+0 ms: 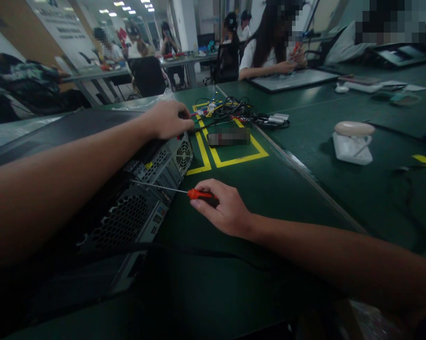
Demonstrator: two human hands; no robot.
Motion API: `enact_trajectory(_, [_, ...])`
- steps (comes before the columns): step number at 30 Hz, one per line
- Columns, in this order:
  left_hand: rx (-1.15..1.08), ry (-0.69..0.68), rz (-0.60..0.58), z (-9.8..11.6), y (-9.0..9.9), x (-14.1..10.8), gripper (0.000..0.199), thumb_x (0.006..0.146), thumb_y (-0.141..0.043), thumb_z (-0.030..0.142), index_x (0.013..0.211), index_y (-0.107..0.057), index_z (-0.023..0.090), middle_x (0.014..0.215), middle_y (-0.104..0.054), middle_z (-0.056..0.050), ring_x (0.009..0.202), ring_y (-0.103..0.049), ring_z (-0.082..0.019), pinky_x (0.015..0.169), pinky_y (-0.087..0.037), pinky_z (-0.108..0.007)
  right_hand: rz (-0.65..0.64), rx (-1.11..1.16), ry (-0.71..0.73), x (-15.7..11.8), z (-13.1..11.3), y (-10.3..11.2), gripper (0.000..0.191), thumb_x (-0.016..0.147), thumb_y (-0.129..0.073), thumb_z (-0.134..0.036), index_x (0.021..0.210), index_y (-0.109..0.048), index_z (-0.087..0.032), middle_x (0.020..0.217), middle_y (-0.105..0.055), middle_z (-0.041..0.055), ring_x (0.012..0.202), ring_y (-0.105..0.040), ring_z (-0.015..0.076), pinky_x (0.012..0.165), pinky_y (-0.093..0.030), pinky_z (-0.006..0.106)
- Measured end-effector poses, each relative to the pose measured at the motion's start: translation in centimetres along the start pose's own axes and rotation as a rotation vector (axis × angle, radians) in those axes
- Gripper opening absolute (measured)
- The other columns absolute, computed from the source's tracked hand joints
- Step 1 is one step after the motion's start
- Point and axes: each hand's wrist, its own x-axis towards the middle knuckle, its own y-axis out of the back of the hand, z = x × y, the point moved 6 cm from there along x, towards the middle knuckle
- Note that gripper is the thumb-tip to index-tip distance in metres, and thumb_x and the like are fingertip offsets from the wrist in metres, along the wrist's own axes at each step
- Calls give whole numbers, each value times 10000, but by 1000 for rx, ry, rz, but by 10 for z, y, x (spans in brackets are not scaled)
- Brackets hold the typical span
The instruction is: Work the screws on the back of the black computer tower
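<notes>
A computer case (123, 222) lies at the left, its rear panel with vents, ports and a round fan grille facing me. My left hand (170, 120) curls over the far end of the case, fingers bent and thumb against its edge; part of the grip is hidden. In my right hand (227, 205) is a screwdriver (199, 194) with an orange and black handle. Its long thin shaft points left, and the tip reaches the rear panel near the slot covers. Whether the tip sits in a screw is too small to tell.
Tangled cables (234, 109) lie beyond the case, near yellow tape (241, 160) and a dark oblong object (229, 137). A white holder (353, 147) with a beige top stands to the right. A person (266, 52) sits across the table behind a flat panel (294, 79).
</notes>
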Motion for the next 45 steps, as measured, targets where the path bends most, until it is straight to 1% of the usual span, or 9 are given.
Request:
enact_trajectory(5, [21, 14, -2, 1, 1, -1, 494, 795, -651, 513, 1164, -828, 236, 1109, -818, -137, 1082, -723, -382, 958, -551, -504, -25, 5, 38, 2, -4, 0, 180, 1097, -597, -313, 1099, -686, -157, 985, -716, 65, 872, -665, 181, 813, -541, 323])
enact_trajectory(9, [5, 13, -13, 1, 0, 0, 497, 797, -642, 508, 1164, -829, 230, 1031, -819, -132, 1020, -738, -367, 947, -552, -502, -29, 25, 21, 2, -4, -1, 174, 1099, -577, -310, 1109, -681, -171, 981, -718, 60, 867, -671, 177, 805, -546, 317])
enact_trajectory(14, [-8, 21, -8, -1, -1, 0, 480, 780, -673, 522, 1145, -829, 252, 1081, -811, -135, 1089, -719, -383, 961, -544, -504, 0, 64, -18, 0, -2, -1, 211, 992, -718, -301, 1154, -627, -202, 1027, -723, 41, 856, -683, 168, 790, -558, 310])
enact_trajectory(17, [15, 15, -10, 0, 0, 0, 491, 788, -652, 523, 1148, -828, 239, 1114, -805, -145, 1110, -713, -388, 971, -539, -501, -4, 48, -31, -1, 0, -1, 149, 1004, -698, -293, 1105, -624, -212, 1018, -721, 41, 851, -678, 166, 795, -560, 315])
enact_trajectory(22, [21, 49, -22, 3, 2, -1, 506, 784, -625, 552, 1147, -824, 261, 1142, -806, -119, 1128, -698, -371, 963, -545, -468, -2, 49, -48, -2, 1, -3, 147, 1017, -697, -326, 1085, -640, -208, 1003, -726, 46, 832, -668, 168, 794, -562, 316])
enact_trajectory(30, [-10, 64, -13, 5, 5, -3, 507, 814, -596, 590, 1148, -824, 284, 1193, -800, -113, 1136, -687, -376, 984, -535, -509, -4, 54, -50, -3, 2, -6, 144, 1022, -697, -319, 1088, -643, -202, 995, -726, 39, 793, -644, 156, 768, -544, 300])
enact_trajectory(37, [-83, 83, 3, 6, 5, -6, 479, 807, -659, 544, 1166, -812, 267, 1122, -806, -106, 1160, -668, -386, 1003, -532, -493, -3, 37, -94, -6, -1, -7, 135, 1010, -710, -301, 1083, -642, -210, 962, -722, 33, 767, -646, 154, 737, -539, 287])
enact_trajectory(40, [-84, 94, -22, 7, 3, -7, 471, 815, -667, 535, 1171, -805, 259, 1089, -798, -104, 1143, -676, -385, 1004, -531, -485, 34, 16, -100, -8, -1, -5, 114, 996, -722, -254, 1062, -636, -218, 919, -710, 20, 764, -654, 156, 721, -540, 276])
enact_trajectory(45, [-96, 104, -44, 8, 4, -8, 468, 833, -667, 522, 1182, -793, 237, 1122, -787, -116, 1157, -675, -391, 1010, -522, -471, 14, -6, -75, -9, 0, -4, 130, 1002, -716, -246, 1098, -632, -225, 939, -718, 21, 721, -636, 149, 675, -535, 276])
